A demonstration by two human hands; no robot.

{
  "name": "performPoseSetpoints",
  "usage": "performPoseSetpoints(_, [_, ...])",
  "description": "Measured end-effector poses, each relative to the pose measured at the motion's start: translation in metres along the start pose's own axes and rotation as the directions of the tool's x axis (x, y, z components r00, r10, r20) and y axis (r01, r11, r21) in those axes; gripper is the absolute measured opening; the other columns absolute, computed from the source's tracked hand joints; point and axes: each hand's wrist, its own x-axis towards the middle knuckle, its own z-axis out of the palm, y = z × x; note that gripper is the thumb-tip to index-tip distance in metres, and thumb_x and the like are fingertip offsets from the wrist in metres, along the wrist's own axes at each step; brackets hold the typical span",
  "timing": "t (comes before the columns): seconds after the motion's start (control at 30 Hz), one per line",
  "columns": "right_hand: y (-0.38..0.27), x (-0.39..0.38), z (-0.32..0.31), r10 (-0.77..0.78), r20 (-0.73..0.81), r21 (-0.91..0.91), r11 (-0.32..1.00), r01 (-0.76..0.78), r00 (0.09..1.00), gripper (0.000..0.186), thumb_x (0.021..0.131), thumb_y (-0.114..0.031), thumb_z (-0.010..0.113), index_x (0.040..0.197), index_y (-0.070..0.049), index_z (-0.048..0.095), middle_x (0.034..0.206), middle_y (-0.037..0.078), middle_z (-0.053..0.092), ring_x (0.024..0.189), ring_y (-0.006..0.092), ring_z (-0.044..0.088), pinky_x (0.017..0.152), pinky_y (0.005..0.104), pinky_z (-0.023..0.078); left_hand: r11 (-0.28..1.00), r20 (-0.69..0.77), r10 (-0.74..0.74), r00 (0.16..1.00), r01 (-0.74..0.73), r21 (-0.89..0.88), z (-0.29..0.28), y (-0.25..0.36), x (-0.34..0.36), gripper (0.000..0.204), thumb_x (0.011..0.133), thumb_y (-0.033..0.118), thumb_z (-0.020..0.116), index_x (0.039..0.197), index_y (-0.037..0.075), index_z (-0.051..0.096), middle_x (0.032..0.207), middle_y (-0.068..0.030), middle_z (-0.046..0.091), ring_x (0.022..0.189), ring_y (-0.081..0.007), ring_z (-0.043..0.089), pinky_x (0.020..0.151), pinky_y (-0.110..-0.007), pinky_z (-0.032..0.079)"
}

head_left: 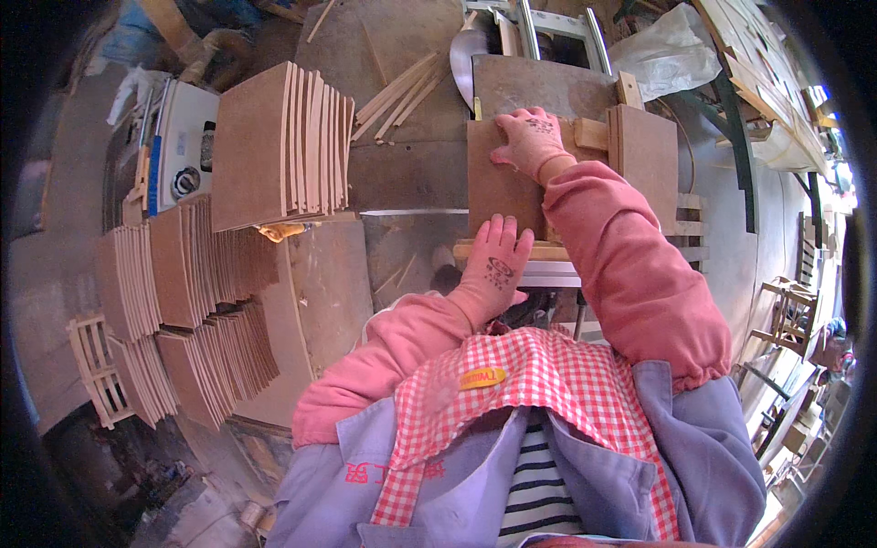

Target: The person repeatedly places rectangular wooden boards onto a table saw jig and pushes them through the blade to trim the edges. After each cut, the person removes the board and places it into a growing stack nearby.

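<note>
A flat brown board (493, 183) lies on the machine table in front of me. Pink gloves with dark print cover both hands. My right hand (533, 143) rests on the board's far part, fingers spread and thumb out to the left. At the near edge, my left hand (496, 267) has its fingers stretched flat toward the board, over a light wooden strip (548, 250). Neither hand is wrapped around anything. To the right of the board stands a stack of brown panels (649, 164), with a small wooden block (591, 134) between.
A large round metal blade (464, 68) shows beyond the board's far left corner. Thin offcut strips (402, 96) lie on the metal table. Tall stacks of panels (265, 151) stand to the left, near a white machine housing (183, 137). Plastic sheeting (671, 55) hangs at the far right.
</note>
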Motion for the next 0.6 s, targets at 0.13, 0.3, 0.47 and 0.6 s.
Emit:
performPoseSetpoints(0.13, [0.002, 0.01, -0.004, 0.007, -0.01, -0.003, 1.0, -0.007, 1.0, 0.057, 0.074, -0.046, 0.079, 0.123, -0.019, 0.069, 0.128, 0.01, 0.064, 0.127, 0.0351, 0.052, 0.107, 0.0489, 0.04, 1.0, -0.043, 0.014, 0.999, -0.015, -0.011, -0.004, -0.007, 0.009, 0.109, 0.06, 0.054, 0.088, 0.145, 0.005, 0.04, 0.143, -0.0237, 0.042, 0.136, -0.0431, 0.036, 0.117, -0.052, 0.026])
performPoseSetpoints(0.3, [0.008, 0.027, -0.011, -0.002, 0.0, -0.012, 1.0, 0.002, 1.0, 0.056, 0.074, -0.046, 0.079, 0.122, -0.019, 0.069, 0.126, 0.01, 0.065, 0.126, 0.0347, 0.054, 0.106, 0.0485, 0.041, 1.0, -0.022, 0.012, 1.0, -0.011, 0.017, -0.01, -0.015, 0.022, 0.109, 0.061, 0.056, 0.086, 0.145, 0.005, 0.04, 0.144, -0.0238, 0.042, 0.138, -0.0427, 0.036, 0.117, -0.052, 0.026])
performPoseSetpoints(0.47, [0.013, 0.046, -0.014, 0.011, 0.011, -0.024, 1.0, -0.011, 1.0, 0.058, 0.072, -0.047, 0.08, 0.122, -0.02, 0.069, 0.126, 0.01, 0.065, 0.126, 0.0348, 0.054, 0.106, 0.0488, 0.042, 1.0, -0.054, 0.022, 0.998, -0.021, 0.02, -0.015, -0.025, 0.036, 0.11, 0.061, 0.058, 0.085, 0.145, 0.005, 0.04, 0.144, -0.0237, 0.042, 0.138, -0.0426, 0.036, 0.117, -0.052, 0.025])
performPoseSetpoints(0.6, [0.019, 0.059, -0.014, -0.006, -0.031, -0.023, 1.0, 0.005, 0.999, 0.058, 0.072, -0.047, 0.08, 0.121, -0.019, 0.069, 0.126, 0.01, 0.065, 0.126, 0.036, 0.054, 0.106, 0.0494, 0.042, 0.999, -0.084, 0.023, 0.996, -0.021, 0.032, -0.019, -0.031, 0.047, 0.109, 0.061, 0.058, 0.086, 0.145, 0.005, 0.04, 0.143, -0.0235, 0.044, 0.138, -0.0424, 0.037, 0.117, -0.051, 0.025])
